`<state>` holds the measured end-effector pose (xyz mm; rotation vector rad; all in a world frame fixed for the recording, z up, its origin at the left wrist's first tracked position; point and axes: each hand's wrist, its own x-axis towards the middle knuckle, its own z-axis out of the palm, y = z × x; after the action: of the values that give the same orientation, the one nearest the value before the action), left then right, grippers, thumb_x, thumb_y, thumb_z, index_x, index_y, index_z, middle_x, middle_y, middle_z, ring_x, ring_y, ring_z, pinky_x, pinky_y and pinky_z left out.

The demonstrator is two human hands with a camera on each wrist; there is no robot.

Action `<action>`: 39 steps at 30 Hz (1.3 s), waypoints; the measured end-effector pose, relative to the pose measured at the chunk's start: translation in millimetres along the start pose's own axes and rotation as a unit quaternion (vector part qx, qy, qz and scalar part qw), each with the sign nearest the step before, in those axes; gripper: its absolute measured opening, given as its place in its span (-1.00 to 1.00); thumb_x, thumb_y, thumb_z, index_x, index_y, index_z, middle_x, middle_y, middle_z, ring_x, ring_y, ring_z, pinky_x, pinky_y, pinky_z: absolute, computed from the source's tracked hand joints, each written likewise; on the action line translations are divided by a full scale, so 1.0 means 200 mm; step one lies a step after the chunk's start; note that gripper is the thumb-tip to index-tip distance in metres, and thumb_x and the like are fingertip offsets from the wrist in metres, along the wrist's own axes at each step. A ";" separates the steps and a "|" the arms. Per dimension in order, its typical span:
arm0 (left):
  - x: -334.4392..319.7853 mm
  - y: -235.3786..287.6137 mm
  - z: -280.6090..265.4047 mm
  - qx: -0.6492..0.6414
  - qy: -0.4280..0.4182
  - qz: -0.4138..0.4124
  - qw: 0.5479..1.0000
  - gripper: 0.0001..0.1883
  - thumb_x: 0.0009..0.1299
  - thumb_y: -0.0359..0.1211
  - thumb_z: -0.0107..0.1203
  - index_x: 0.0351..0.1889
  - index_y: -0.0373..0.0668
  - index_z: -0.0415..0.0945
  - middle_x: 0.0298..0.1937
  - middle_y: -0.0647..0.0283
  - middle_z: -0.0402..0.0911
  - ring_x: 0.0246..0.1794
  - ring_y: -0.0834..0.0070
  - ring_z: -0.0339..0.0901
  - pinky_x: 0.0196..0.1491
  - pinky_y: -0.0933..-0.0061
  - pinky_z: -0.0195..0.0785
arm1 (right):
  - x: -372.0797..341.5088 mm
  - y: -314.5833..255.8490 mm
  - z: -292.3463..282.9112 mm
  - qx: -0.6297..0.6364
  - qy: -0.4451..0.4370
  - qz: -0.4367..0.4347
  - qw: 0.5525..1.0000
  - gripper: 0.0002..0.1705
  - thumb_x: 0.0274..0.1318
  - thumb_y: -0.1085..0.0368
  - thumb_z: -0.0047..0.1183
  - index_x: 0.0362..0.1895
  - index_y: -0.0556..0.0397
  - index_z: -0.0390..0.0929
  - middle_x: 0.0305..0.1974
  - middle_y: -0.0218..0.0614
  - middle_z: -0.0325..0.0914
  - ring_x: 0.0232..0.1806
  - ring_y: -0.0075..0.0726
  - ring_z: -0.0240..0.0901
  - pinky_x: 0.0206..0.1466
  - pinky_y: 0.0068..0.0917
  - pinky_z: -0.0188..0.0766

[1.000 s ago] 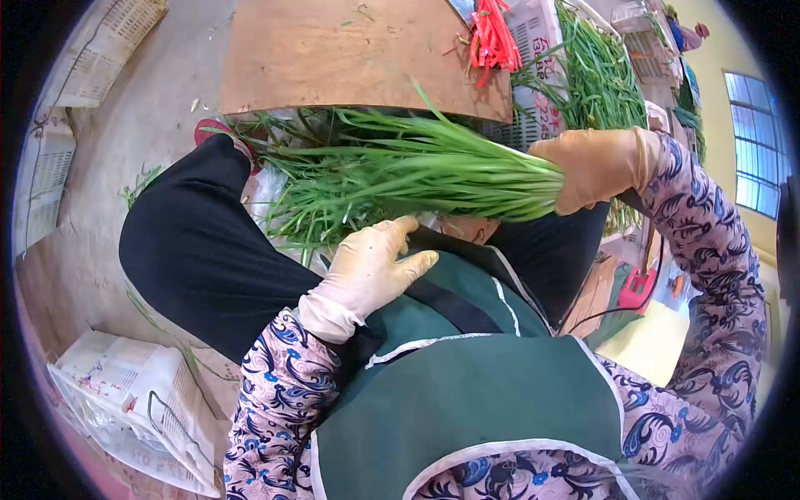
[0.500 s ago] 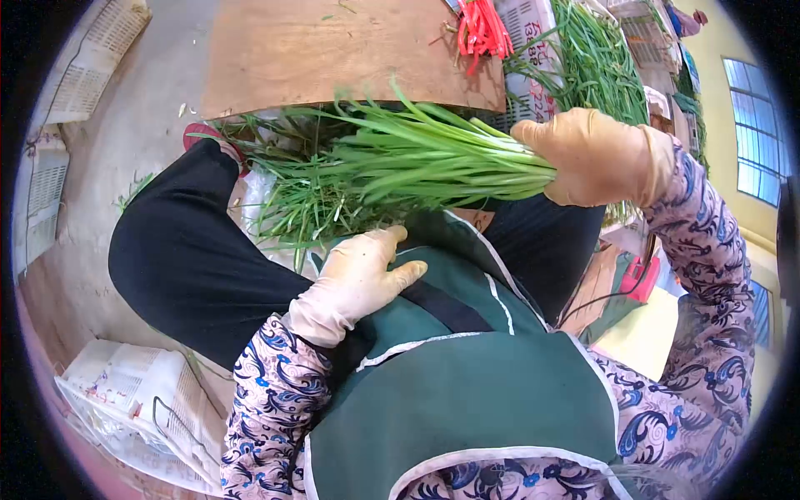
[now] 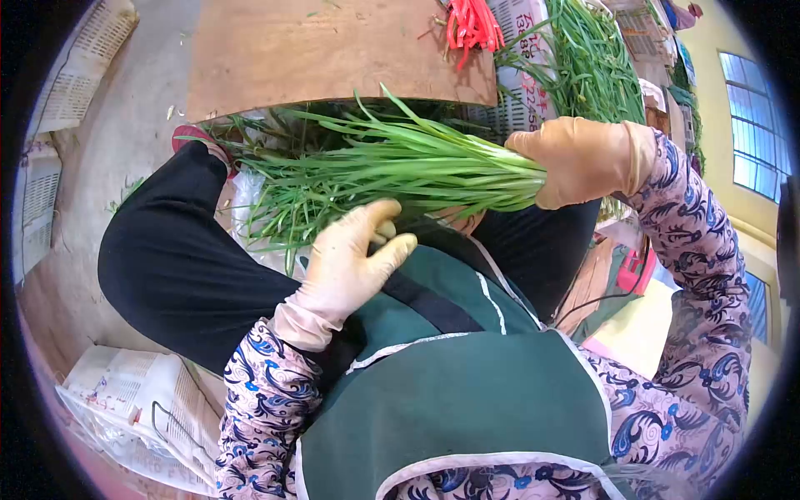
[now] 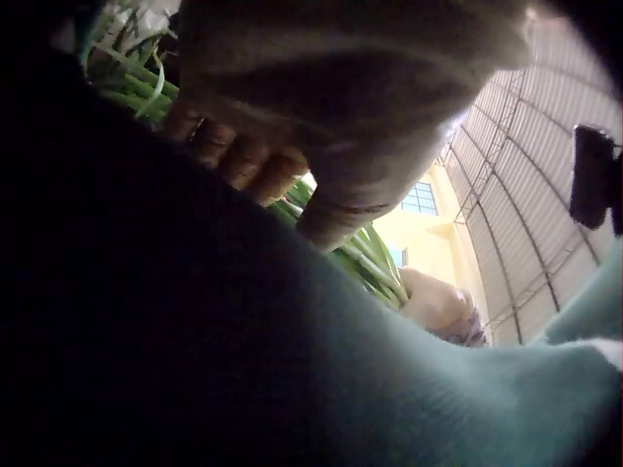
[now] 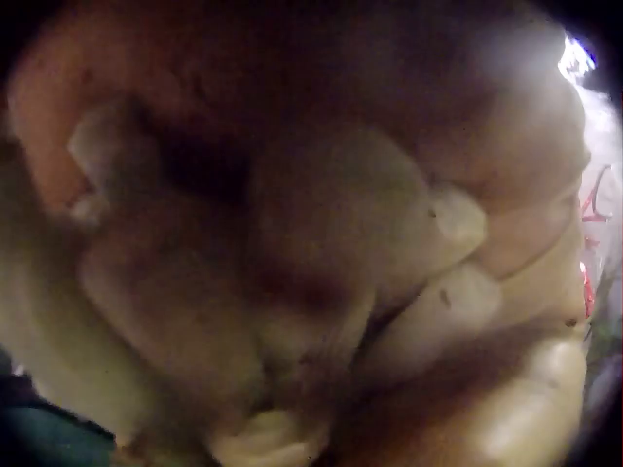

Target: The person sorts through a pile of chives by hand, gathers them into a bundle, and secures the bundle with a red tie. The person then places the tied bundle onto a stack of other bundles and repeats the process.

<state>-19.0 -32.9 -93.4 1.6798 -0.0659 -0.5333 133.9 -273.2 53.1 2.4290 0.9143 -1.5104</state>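
In the head view a bunch of long green leaves (image 3: pixel 433 167) lies sideways, its pale stem ends inside the gloved right hand (image 3: pixel 587 162), which grips them. Its leaf tips reach left over looser greens (image 3: pixel 287 204). Below the bunch, the gloved left hand (image 3: pixel 346 267) holds nothing, fingers loosely bent and thumb apart. The left wrist view shows the dark underside of the left hand (image 4: pixel 331 107), with the bunch (image 4: pixel 370 263) and the right hand (image 4: pixel 438 306) beyond. Curled gloved fingers (image 5: pixel 321 224) fill the right wrist view; the stems are not clearly seen there.
A brown board (image 3: pixel 333 58) spans the top, with red ties (image 3: pixel 473 29) at its right corner. A crate (image 3: pixel 521 58) and more leaves (image 3: pixel 596 71) stand beyond. A white basket (image 3: pixel 133 392) is at lower left; a green apron (image 3: pixel 458 400) covers the lap.
The right hand and bunch have shifted slightly left in the head view. The left hand has risen a little toward the leaves, its fingers more bent. The whole scene has drifted left.
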 end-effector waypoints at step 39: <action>0.00 0.00 -0.01 0.041 -0.052 -0.067 0.996 -0.50 0.34 -0.15 0.24 0.13 -0.26 0.49 -0.29 0.19 0.64 -0.32 0.47 0.55 -0.16 0.45 0.45 | 0.00 0.23 -0.39 0.486 0.318 -0.125 0.805 -0.82 0.09 0.36 0.16 -0.23 0.21 0.57 -0.48 -0.24 0.60 -0.56 -0.50 0.49 -0.49 -0.63 0.45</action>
<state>-17.3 -30.8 -92.9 1.7444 -0.0510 -0.7269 218.8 -278.5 82.6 3.8693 0.5950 -1.4613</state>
